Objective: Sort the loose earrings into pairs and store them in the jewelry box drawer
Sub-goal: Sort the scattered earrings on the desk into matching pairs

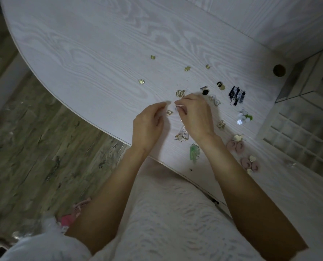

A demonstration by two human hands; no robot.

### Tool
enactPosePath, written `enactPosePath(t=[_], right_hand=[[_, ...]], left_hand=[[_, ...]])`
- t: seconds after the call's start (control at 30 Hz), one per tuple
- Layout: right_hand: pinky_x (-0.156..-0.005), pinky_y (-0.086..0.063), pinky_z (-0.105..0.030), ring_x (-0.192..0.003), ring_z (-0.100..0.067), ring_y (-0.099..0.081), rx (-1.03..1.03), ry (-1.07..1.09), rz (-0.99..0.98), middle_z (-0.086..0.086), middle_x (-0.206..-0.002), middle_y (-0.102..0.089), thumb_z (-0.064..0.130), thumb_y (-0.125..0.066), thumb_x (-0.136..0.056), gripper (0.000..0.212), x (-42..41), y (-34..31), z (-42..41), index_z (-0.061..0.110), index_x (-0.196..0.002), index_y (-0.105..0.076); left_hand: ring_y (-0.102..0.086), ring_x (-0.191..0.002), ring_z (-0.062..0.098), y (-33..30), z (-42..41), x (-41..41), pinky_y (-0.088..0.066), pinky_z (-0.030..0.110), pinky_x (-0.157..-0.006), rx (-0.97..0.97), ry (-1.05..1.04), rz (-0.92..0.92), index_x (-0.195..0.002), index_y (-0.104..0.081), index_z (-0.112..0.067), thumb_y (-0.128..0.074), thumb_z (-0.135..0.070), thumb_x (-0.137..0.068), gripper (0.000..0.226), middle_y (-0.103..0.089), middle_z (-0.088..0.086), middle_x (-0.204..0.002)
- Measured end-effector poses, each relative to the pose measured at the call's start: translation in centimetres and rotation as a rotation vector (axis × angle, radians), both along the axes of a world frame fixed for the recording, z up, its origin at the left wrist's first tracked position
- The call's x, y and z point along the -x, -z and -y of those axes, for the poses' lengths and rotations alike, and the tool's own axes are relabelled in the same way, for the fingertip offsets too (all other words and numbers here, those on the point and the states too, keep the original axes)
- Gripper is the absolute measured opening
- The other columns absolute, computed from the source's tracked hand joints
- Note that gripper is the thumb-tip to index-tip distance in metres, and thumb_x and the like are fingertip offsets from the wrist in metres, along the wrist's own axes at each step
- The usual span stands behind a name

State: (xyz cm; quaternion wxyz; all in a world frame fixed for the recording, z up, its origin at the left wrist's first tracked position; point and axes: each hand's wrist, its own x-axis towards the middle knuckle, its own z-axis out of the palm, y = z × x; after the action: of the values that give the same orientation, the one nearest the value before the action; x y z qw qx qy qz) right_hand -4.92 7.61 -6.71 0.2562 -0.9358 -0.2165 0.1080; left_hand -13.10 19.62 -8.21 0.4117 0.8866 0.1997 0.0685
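Loose earrings lie scattered on a white wood-grain table (pixel 92 59). My right hand (pixel 196 115) pinches a thin hook earring (pixel 178 108) between thumb and forefinger. My left hand (pixel 149 125) is beside it, fingers curled close to a small gold earring (pixel 169 112) that lies between both hands; whether it touches it is unclear. A gold hoop pair (pixel 180 93) lies just beyond my right hand. Small gold studs (pixel 141 81) are spread farther out. The jewelry box drawer (pixel 304 146), a white grid of compartments, stands at the right.
Right of my hands lie black-and-white dangles (pixel 236 96), silvery disc earrings (pixel 244 117), pink earrings (pixel 236 146), a green dangle (pixel 194 152) and a clear cluster (pixel 182 136). The table's curved edge runs close to my body. A mirrored box (pixel 311 76) stands at the far right.
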Motion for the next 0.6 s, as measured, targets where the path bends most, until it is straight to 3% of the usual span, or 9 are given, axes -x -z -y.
enactPosePath(t=[0.23,0.4,0.6], right_hand=[[-0.092,-0.044,-0.04,-0.096,-0.029,-0.057,0.049,-0.026,0.015,-0.008,-0.092,-0.072,0.005,-0.061,-0.085,0.023,0.7,0.4,-0.6,0.013,-0.104,-0.069],[-0.091,-0.044,-0.039,-0.09,-0.027,-0.059,0.034,-0.018,-0.002,-0.006,-0.086,-0.072,0.006,-0.064,-0.082,0.021,1.2,0.3,-1.0,0.014,-0.1,-0.07],[-0.095,-0.044,-0.033,-0.102,-0.02,-0.056,-0.03,0.009,-0.061,-0.002,-0.101,-0.07,-0.002,-0.059,-0.083,0.03,0.8,-0.4,-0.1,0.013,-0.109,-0.066]], left_hand=[[-0.059,-0.089,0.017,0.4,-0.1,-0.4,-0.04,0.019,-0.078,-0.028,0.017,-0.065,-0.107,-0.067,-0.017,-0.065,-0.011,-0.08,0.028,-0.065,0.002,-0.097],[-0.061,-0.081,0.015,0.4,0.3,-0.4,-0.048,0.026,-0.075,0.016,0.003,-0.041,-0.098,-0.07,-0.016,-0.065,-0.008,-0.079,0.021,-0.067,0.0,-0.088],[-0.061,-0.08,0.013,-0.2,-0.2,-0.4,-0.041,0.016,-0.074,0.03,0.034,-0.066,-0.098,-0.07,-0.016,-0.067,-0.008,-0.079,0.021,-0.068,0.0,-0.088]])
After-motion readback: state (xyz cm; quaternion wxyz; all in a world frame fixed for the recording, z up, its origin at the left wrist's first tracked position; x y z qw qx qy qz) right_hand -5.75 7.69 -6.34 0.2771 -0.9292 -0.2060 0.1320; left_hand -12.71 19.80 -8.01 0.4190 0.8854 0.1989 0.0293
